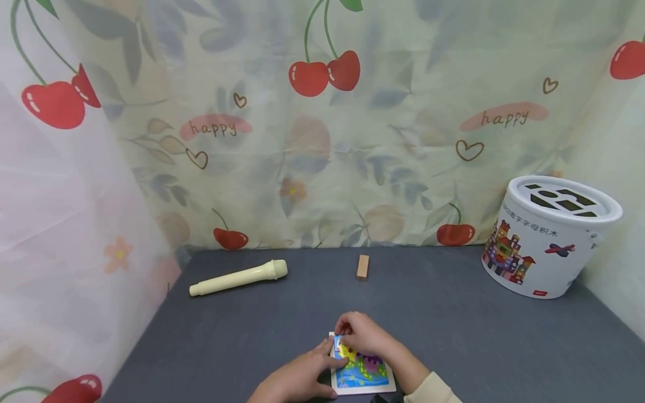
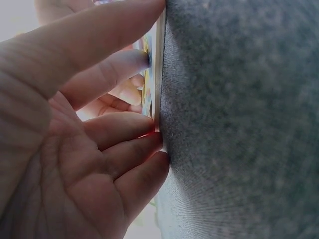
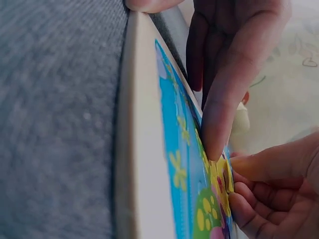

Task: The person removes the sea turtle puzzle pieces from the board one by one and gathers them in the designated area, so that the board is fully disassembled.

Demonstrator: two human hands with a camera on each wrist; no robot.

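Observation:
A small jigsaw puzzle board (image 1: 365, 390) with a pale frame and a bright blue, yellow and green picture lies flat on the dark table. My left hand (image 1: 304, 374) rests along its left side, the thumb at the near left corner and a finger pressing on the picture. In the left wrist view, several fingertips (image 2: 142, 167) touch the board's edge and the table. Over the far left part of the picture, my right hand (image 1: 370, 337) has curled fingers and pinches a yellow puzzle piece (image 3: 219, 174). The fingers partly hide that piece.
A cream toy microphone (image 1: 237, 280) lies at the back left of the dark table (image 1: 282, 313). A small wooden block (image 1: 363, 267) lies near the back middle. At the back right stands a white bucket (image 1: 549, 240) with shaped lid holes. A patterned curtain (image 1: 322, 168) surrounds the table's back and sides.

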